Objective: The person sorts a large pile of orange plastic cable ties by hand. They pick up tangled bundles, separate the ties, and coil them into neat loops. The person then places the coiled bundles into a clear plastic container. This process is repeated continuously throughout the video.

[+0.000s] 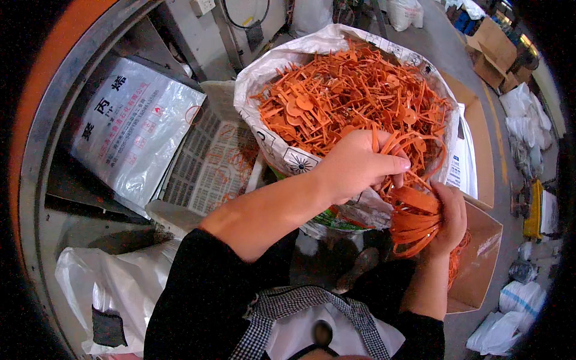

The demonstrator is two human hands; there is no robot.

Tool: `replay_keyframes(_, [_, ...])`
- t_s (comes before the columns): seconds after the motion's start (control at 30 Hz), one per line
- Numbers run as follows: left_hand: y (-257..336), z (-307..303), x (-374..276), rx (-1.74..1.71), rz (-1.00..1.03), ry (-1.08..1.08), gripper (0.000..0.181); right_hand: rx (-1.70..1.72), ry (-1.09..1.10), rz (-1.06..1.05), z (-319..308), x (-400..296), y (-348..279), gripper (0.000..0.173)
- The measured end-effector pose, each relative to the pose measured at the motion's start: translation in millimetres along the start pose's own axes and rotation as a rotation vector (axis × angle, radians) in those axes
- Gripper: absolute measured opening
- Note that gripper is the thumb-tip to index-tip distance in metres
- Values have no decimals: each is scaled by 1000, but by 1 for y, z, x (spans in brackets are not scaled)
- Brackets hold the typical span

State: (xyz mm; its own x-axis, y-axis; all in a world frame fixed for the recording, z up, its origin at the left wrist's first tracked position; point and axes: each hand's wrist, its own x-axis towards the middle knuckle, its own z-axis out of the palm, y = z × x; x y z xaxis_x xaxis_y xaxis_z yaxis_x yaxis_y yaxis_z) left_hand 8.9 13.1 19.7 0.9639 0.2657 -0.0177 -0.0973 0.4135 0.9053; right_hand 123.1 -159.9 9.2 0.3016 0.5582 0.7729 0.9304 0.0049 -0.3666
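Over the near right side of a large white woven sack (252,108) filled with orange plastic scrap (360,85), my left hand (364,162) pinches thin orange plastic strands or rings, its thumb against the fingers. Loops of them arch over its knuckles. Just below and to the right, my right hand (450,220) is closed around a bundle of orange plastic rings (414,220). A strand runs between the two hands. The scrap holds thin sticks and flat round discs. The fingertips of my right hand are partly hidden behind the bundle.
Left of the sack, a pale slatted plastic basket (202,166) holds several orange rings, beside a printed white plastic bag (139,130). An open cardboard box (477,256) with more orange rings stands at the right. White bags (522,108) and cardboard boxes (490,49) lie farther off.
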Motion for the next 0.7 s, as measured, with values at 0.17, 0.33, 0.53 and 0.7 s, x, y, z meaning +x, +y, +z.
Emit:
replay_keyframes(0.17, [2,-4,-2,-140,-140,-46,10,-131,-103,-167,-7,1,-1,28])
replay_keyframes(0.33, [0,-2,0,239,185,-16,9,166,-177,289,-6,-8,6,17])
replay_keyframes(0.53, [2,-8,2,491,167,100,12,274,-114,453,0,-2,-5,19])
replay_keyframes(0.7, [12,-6,0,433,17,89,13,-69,-129,40,-5,-1,-3,23])
